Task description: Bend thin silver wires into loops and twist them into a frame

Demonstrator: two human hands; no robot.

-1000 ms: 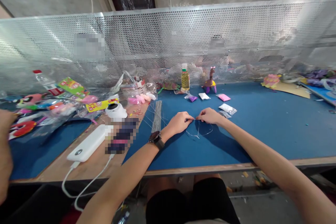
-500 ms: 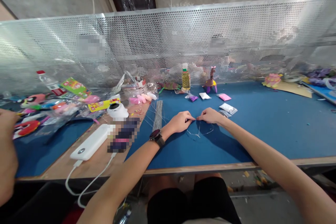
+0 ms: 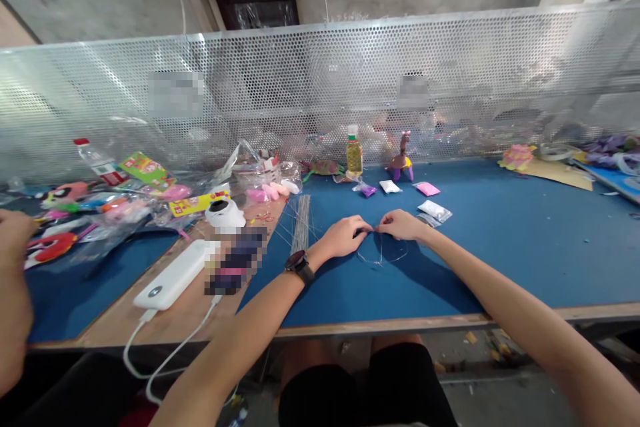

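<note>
A thin bent wire (image 3: 381, 250) hangs in a loose curved shape below my fingertips, over the blue mat (image 3: 340, 300). My left hand (image 3: 347, 235), with a dark watch on the wrist, pinches the wire's upper part from the left. From the right my right hand (image 3: 404, 224) pinches it too, the fingertips of both hands nearly meeting. Just left of my left hand lies a bundle of straight grey wires (image 3: 301, 223), a few strands fanned out. Small bags of white (image 3: 435, 210), pink (image 3: 428, 189) and purple (image 3: 369, 191) material lie beyond my hands.
A bottle of yellow liquid (image 3: 354, 152) and a clay giraffe-like figure (image 3: 401, 159) stand by the perforated metal screen (image 3: 300, 93). On the left are a white power bank (image 3: 175, 275), a phone (image 3: 237, 260) and packaged craft things. Another person's arm (image 3: 14, 293) reaches in at far left.
Both hands stay pinched on the wire, with small finger shifts; the hanging wire has turned slightly. The whole view has moved a little, so things sit lower in the picture.
</note>
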